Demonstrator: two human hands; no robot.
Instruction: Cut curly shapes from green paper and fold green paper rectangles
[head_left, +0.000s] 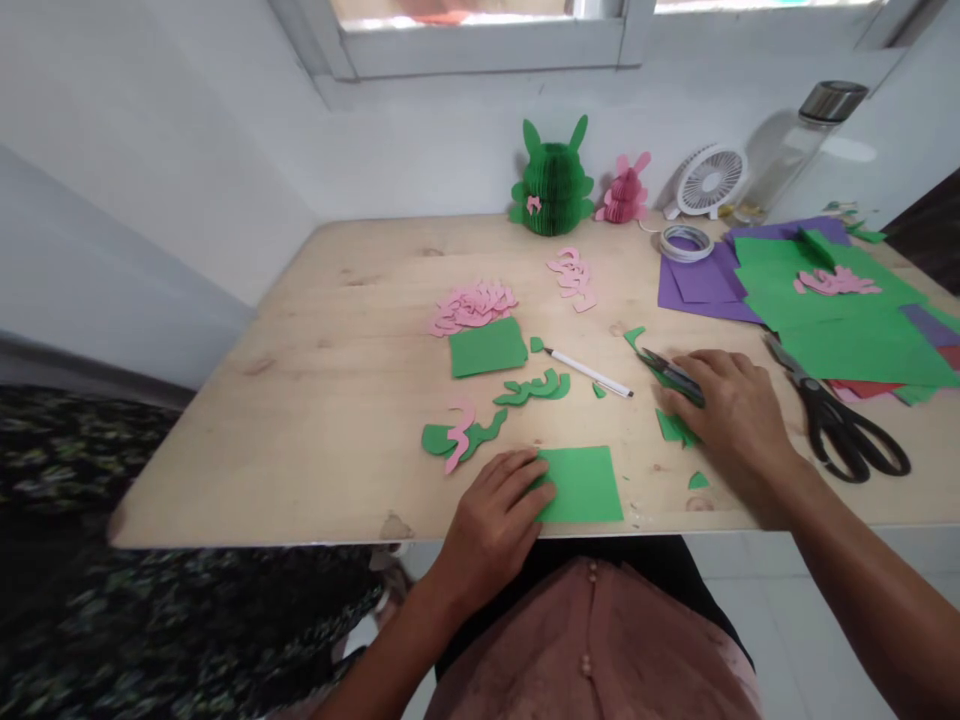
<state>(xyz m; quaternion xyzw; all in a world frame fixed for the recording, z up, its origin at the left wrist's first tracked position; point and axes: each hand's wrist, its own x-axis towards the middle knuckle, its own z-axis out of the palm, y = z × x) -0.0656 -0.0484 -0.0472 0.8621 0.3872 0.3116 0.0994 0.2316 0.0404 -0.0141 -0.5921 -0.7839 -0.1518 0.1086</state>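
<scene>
My left hand (501,505) lies with its fingers flat on the left edge of a green paper rectangle (585,485) at the table's front. My right hand (731,405) has its thumb and fingers around slim, dark-handled small scissors (670,374), pointing left; part of them is hidden by the fingers. Green paper scraps (670,425) lie beneath and beside that hand. A white pen (589,372) rests between the hands. Farther left are a stack of green rectangles (489,347), wavy green cutouts (534,388) and a pink wavy strip (459,440).
Large black scissors (844,415) lie at the right, beside green sheets (840,340) and purple paper (705,285). Pink cutouts (474,305) sit mid-table. At the back stand a green paper figure (556,190), a pink one (624,195), a tape roll (686,244), a fan (709,180) and a bottle (795,160).
</scene>
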